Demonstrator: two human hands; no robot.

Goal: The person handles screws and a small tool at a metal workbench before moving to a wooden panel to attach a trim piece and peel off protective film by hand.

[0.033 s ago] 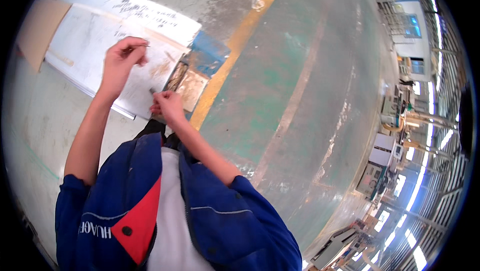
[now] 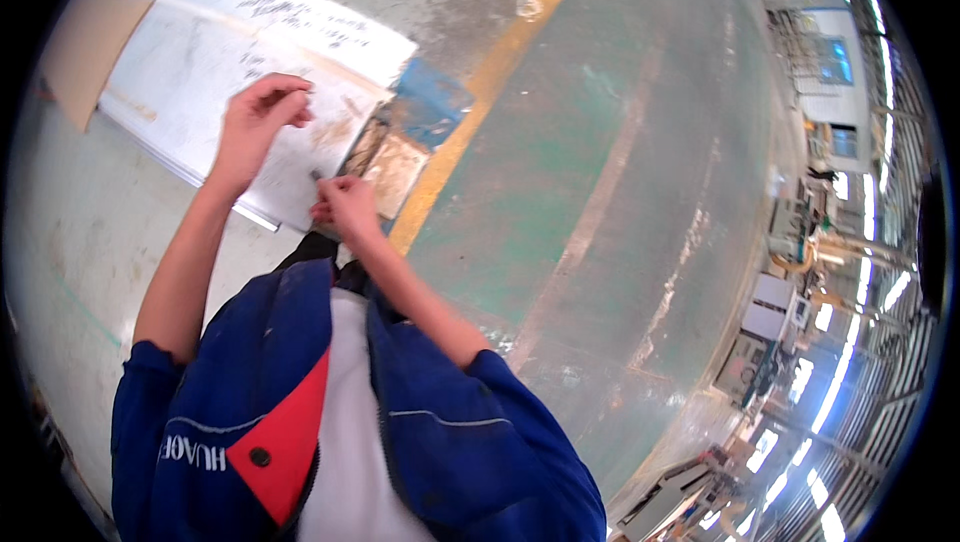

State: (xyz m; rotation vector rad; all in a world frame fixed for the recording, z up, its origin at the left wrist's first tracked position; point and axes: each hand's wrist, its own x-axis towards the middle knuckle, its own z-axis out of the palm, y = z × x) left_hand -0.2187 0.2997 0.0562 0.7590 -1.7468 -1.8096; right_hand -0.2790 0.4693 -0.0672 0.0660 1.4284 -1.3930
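Over a white board (image 2: 190, 52) with dark handwriting, my left hand (image 2: 262, 122) is raised, thumb and fingers pinched together. Something thin may stick out at those fingertips, but it is too small and blurred to name. Lower and to the right, my right hand (image 2: 348, 206) is closed near the board's front right corner. Between its thumb and forefinger shows the tip of a small dark grey piece (image 2: 316, 175); the fingers cover the rest. The two hands are apart.
A brown sheet (image 2: 95, 47) lies across the board's left end. Beside its right end are a blue piece (image 2: 432, 102) and a worn wooden block (image 2: 397, 170). A yellow line (image 2: 470, 112) runs along the green floor (image 2: 550, 152). Machines (image 2: 745, 362) stand far right.
The whole scene has shifted slightly to the right in the picture. Both hands keep about the same pose and place over the board.
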